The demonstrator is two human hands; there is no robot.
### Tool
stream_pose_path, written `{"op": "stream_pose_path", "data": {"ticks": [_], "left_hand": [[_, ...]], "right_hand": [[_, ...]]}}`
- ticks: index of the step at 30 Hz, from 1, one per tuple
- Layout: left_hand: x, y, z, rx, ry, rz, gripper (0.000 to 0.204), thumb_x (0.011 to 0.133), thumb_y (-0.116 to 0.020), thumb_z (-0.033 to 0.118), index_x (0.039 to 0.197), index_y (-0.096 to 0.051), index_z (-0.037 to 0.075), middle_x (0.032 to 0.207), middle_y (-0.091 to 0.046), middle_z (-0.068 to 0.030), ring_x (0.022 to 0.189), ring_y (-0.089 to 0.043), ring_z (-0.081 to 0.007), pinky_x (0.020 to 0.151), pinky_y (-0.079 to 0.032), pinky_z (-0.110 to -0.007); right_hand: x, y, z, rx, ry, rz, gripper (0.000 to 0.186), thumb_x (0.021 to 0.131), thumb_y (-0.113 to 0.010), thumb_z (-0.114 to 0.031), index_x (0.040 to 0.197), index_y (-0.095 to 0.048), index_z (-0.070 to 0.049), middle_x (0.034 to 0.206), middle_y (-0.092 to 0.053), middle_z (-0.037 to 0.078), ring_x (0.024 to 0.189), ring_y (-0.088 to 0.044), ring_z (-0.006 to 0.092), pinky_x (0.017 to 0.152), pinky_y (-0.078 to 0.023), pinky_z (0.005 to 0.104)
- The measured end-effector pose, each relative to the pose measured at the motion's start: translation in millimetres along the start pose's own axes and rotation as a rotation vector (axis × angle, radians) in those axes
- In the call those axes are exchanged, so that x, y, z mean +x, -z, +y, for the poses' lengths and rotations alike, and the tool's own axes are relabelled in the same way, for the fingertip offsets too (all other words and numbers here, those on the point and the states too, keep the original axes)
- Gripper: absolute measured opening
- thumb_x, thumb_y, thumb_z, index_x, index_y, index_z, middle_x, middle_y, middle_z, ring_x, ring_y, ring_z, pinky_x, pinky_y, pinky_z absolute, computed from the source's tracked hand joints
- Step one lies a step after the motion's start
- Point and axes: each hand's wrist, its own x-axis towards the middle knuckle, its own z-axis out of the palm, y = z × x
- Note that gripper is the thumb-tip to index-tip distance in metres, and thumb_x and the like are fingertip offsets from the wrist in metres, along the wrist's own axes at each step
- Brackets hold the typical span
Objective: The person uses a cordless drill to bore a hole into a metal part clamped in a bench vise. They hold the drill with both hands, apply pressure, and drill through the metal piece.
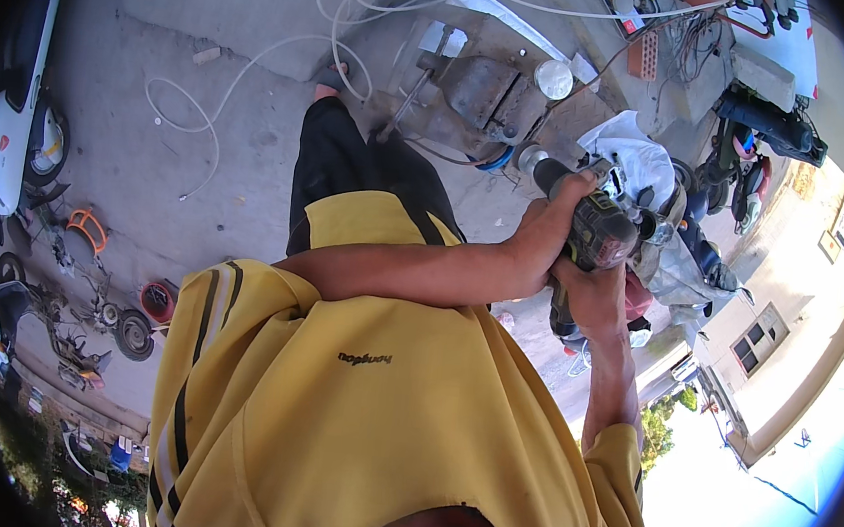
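Note:
A dark green and black cordless drill (602, 231) is held out to the right of my body, its chuck pointing up and left toward the workbench. My right hand (590, 290) is wrapped round its grip. With the arm reaching across my chest, my left hand (559, 210) is closed round the front of the drill body, behind the chuck. A short silver round piece (532, 158) is at the chuck's end; its kind is not clear. Just beyond stands a worn grey metal bench vise (482, 90), apart from my hands. A white round-topped container (554, 79) sits beside it.
White cloth (632, 156) and a grey covering hang over something right of the drill. A pale hose (218, 125) loops across the floor. A scooter (13, 142) and several machine parts stand left. A perforated brick (643, 57) and tangled cables lie upper right.

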Motion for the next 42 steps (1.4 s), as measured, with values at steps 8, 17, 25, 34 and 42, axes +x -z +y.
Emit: {"op": "stream_pose_path", "data": {"ticks": [8,17,25,34,42], "left_hand": [[7,2,0,-0.003,-0.084,0.017,0.056,0.086,-0.059,0.061,0.101,-0.057,0.008,0.093,-0.064,-0.0065,0.086,-0.063,-0.0178,0.082,-0.049,-0.033],[3,5,5,-0.056,-0.13,-0.005,0.051,0.087,-0.057,0.06,0.099,-0.055,0.011,0.09,-0.061,-0.0038,0.083,-0.061,-0.0158,0.077,-0.049,-0.032],[3,11,3,-0.034,-0.134,-0.013,0.049,0.088,-0.056,0.059,0.097,-0.057,0.011,0.089,-0.062,-0.0041,0.083,-0.061,-0.0159,0.079,-0.049,-0.032],[10,11,-10,0.076,0.026,0.038,0.048,0.088,-0.059,0.059,0.097,-0.058,0.011,0.089,-0.064,-0.0042,0.082,-0.062,-0.0168,0.079,-0.049,-0.033],[19,23,-17,0.145,-0.022,0.014,0.06,0.085,-0.06,0.062,0.106,-0.057,0.006,0.096,-0.064,-0.0074,0.088,-0.063,-0.0205,0.083,-0.049,-0.038]], "right_hand": [[5,-3,-8,-0.059,0.042,0.038,0.045,0.073,-0.067,-0.002,0.117,-0.056,0.002,0.097,-0.066,0.008,0.085,-0.063,0.0135,0.074,-0.053,0.0297],[10,-7,-15,-0.125,0.085,0.003,0.046,0.073,-0.068,-0.003,0.117,-0.056,0.003,0.097,-0.066,0.009,0.085,-0.062,0.0126,0.075,-0.052,0.0295],[8,-12,-10,-0.095,0.117,0.037,0.044,0.073,-0.068,-0.004,0.115,-0.056,0.004,0.097,-0.066,0.01,0.086,-0.063,0.0132,0.075,-0.053,0.0307],[-5,-8,17,0.003,-0.027,0.045,0.033,0.078,-0.065,-0.002,0.11,-0.06,0.002,0.089,-0.065,0.005,0.074,-0.062,0.0111,0.065,-0.053,0.028],[-9,-9,24,0.05,0.045,0.043,0.037,0.076,-0.064,0.0,0.113,-0.06,0.002,0.09,-0.066,0.006,0.077,-0.062,0.0119,0.068,-0.053,0.0295]]}}
